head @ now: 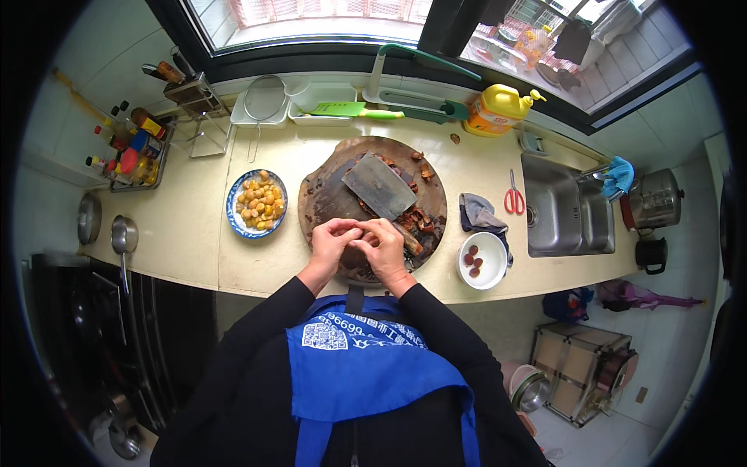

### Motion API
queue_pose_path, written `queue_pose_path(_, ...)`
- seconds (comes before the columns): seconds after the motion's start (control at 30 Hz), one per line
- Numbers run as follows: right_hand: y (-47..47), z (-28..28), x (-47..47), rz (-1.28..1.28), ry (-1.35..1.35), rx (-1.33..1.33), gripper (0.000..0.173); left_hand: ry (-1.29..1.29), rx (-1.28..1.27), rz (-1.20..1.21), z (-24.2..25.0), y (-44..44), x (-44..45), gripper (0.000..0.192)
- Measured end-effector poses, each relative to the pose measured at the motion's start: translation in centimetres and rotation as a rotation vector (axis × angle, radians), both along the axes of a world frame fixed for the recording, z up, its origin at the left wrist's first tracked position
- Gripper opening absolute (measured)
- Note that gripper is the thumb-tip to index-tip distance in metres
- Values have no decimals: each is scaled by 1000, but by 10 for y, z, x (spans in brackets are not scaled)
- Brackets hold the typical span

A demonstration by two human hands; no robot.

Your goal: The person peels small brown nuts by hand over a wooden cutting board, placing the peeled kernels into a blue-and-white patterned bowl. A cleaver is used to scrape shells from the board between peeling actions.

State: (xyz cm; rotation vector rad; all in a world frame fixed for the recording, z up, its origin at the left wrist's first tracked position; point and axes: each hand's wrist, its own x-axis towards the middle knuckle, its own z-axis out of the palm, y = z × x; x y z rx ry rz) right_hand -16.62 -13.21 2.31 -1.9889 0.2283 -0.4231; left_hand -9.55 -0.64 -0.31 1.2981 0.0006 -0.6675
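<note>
My left hand [331, 244] and my right hand [382, 248] meet over the near part of a round wooden chopping board [318, 198]. Their fingertips pinch a small dark thing, apparently a chestnut, mostly hidden by the fingers. Just beyond them a cleaver [379, 185] lies flat on the board, its wooden handle [410, 240] pointing toward me at the right. Broken brown chestnut shells [415, 219] lie around the blade. Peeled chestnuts [257, 201] fill a blue-rimmed plate [232, 220] on the left. To the right, a white bowl [495, 257] holds several unpeeled chestnuts [473, 261].
Red-handled scissors [514, 201] and a folded cloth [481, 215] lie between board and steel sink [551, 204]. Behind the board are a green knife [356, 110], a strainer [264, 99] and a yellow jug [496, 111]. A bottle rack [137, 152] and small saucepan [124, 233] stand left.
</note>
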Motion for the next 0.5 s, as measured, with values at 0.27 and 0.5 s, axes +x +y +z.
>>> queue_pose_path(0.27, 11, 1, -4, -126, 58, 161, 26, 90, -6, -99, 6, 12, 2, 12)
queue_pose_path(0.5, 20, -12, -11, -177, 50, 441, 27, -27, 38, -148, 4, 18, 10, 8)
